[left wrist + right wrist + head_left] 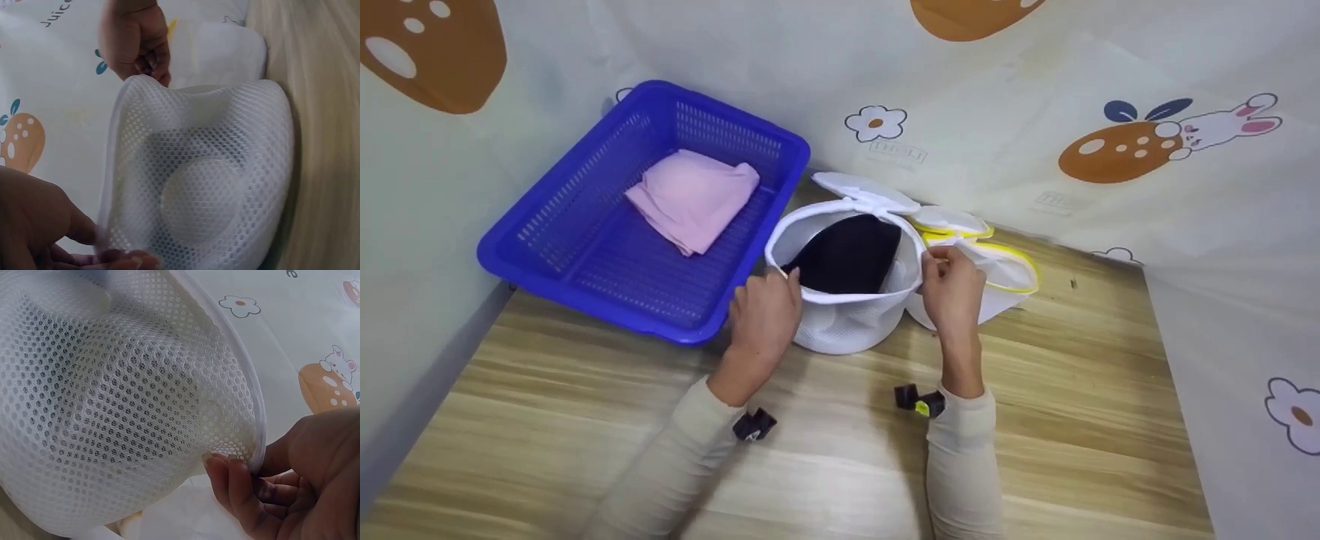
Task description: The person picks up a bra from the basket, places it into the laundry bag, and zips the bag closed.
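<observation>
One white mesh bag (847, 328) stands on the table (825, 480), its mouth open, rim pinched at the left by the left hand (763, 311) and at the right by the right hand (954, 289). Inside it sits a black garment (851, 251) (its dark shape shows through the mesh from both wrists). Just left is a blue basket (649, 281) holding a pink garment (697, 195); a yellow-edged bag (1001, 274) is beside the mesh bag's right side.
</observation>
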{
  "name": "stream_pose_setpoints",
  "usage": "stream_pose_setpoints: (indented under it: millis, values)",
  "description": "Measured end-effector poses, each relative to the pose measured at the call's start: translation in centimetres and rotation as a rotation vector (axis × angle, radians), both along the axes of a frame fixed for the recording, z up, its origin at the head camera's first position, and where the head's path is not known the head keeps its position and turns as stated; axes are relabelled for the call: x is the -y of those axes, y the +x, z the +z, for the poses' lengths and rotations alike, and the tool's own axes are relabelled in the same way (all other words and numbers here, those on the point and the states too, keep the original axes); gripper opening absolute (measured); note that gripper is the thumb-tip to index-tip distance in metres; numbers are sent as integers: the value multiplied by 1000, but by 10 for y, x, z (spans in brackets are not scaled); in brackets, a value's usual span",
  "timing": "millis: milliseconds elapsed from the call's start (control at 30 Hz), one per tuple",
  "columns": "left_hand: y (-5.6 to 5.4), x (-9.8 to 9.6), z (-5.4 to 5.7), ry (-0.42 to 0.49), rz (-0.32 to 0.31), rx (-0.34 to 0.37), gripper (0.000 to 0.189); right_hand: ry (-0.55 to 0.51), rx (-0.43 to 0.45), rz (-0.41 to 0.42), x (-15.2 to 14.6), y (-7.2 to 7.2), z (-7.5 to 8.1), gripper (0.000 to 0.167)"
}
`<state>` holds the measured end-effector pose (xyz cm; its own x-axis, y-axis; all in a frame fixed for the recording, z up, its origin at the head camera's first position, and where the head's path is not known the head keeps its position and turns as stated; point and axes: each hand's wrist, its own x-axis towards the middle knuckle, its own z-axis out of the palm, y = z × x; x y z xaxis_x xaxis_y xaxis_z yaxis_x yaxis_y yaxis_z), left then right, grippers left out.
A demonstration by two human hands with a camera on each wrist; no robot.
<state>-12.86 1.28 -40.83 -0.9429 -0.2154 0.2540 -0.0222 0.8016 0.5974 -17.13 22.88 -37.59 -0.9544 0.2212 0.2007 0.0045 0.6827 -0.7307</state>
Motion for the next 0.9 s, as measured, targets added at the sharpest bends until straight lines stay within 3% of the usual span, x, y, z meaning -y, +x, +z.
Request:
stream_pose_setpoints:
  millis: [167,267,333,500,567,700,900]
  values:
    - [-13,-8,-9,145,-28,-220,29,27,13,-13,-1,1,-1,17]
    - [-18,-8,-8,287,-46,-276,30,42,17,-4,0,2,-1,17]
    - [-20,-6,-6,434,-71,-254,29,46,17,3,1,3,-1,17]
    - [-17,1,0,877,-140,-111,24,1,31,13,1,3,-1,18]
    - [-16,3,1,975,-151,-77,23,-24,41,16,0,3,0,19]
    - [-15,4,1,1025,-175,-61,23,-15,42,13,-3,1,5,21]
    - [-20,2,6,1001,-186,-61,21,168,-4,29,-8,-11,17,21]
